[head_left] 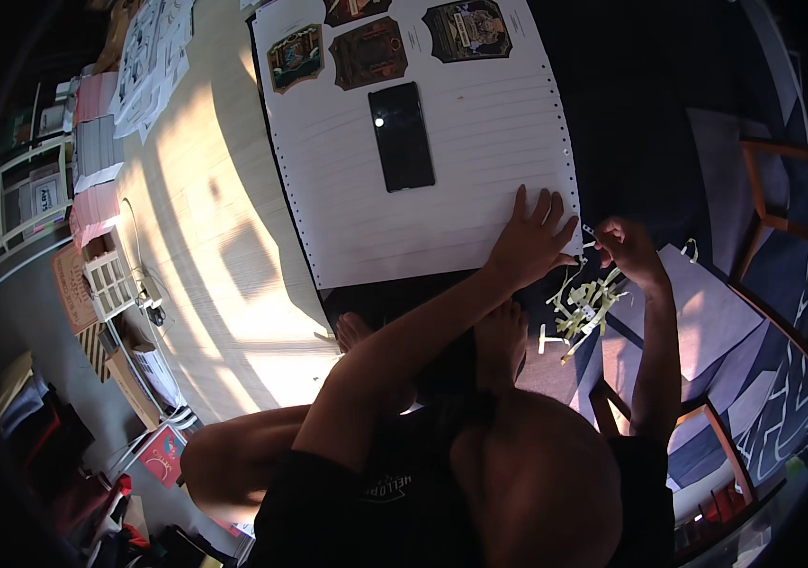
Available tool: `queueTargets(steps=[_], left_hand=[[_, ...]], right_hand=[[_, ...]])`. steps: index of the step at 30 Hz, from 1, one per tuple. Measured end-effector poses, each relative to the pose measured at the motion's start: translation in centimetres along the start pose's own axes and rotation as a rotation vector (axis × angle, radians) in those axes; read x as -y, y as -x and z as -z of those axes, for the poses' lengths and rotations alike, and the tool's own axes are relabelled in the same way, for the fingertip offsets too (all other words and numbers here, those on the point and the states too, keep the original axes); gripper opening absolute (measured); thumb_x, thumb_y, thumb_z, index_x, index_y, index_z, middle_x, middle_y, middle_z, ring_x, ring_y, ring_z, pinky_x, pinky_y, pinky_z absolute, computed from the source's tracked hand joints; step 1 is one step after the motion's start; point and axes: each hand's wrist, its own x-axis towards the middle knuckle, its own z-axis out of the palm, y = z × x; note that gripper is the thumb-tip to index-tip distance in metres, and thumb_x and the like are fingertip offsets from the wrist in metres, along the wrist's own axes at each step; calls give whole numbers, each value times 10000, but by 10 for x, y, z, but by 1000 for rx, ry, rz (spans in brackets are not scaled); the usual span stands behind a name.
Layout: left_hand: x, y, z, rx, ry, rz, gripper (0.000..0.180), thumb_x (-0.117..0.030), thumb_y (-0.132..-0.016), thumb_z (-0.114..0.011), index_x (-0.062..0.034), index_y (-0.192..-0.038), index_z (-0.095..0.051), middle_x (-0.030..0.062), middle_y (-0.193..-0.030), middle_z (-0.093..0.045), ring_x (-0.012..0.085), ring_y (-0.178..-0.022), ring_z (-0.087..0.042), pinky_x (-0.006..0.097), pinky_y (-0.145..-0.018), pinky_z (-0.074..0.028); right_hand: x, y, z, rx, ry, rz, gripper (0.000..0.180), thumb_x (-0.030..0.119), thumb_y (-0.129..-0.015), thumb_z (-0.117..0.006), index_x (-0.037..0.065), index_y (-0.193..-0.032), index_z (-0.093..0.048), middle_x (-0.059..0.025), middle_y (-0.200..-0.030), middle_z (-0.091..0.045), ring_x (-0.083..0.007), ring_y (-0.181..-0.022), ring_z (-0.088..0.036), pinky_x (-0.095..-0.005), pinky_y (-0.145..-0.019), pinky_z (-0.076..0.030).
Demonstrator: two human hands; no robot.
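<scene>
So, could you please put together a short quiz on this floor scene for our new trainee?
1. True or false: the left hand lies flat on the large white sheet.
2. What dark flat thing lies on that sheet? A) a phone B) a mug C) a shoe
3. Fill in: the right hand pinches a thin paper ____ at the sheet's perforated edge, above a pile of torn strips.

Key: 1 true; 2 A, the black phone; 3 strip.

White lined sheet (442, 180), seemingly pale-green strips (586, 308).
</scene>
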Motion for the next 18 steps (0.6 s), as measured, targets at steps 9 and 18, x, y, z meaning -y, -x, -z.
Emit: queueTargets(steps=[9, 18], left_hand=[[27, 6, 10, 22, 158, -95, 649, -482, -921, -650, -90, -1420, -512, 217, -1486, -461, 376, -1393, -431, 556, -1191, -285], [16, 8, 9, 47, 137, -135, 634, -549, -927, -614, -147, -1412, -546, 291, -1504, -395, 458, -1409, -381, 625, -1180, -258]], right_hand=[[-8, 1, -1, 46, -38, -2, 215, 176, -999, -639, -37, -1022, -643, -70, -823, -661, -77, -629, -597, -249, -549, -523], [1, 0, -3, 64, 85, -92, 153, 110, -947, -632, -40, -953, -664, -77, -780, -675, -95, -566, -610, -261, -490, -501]])
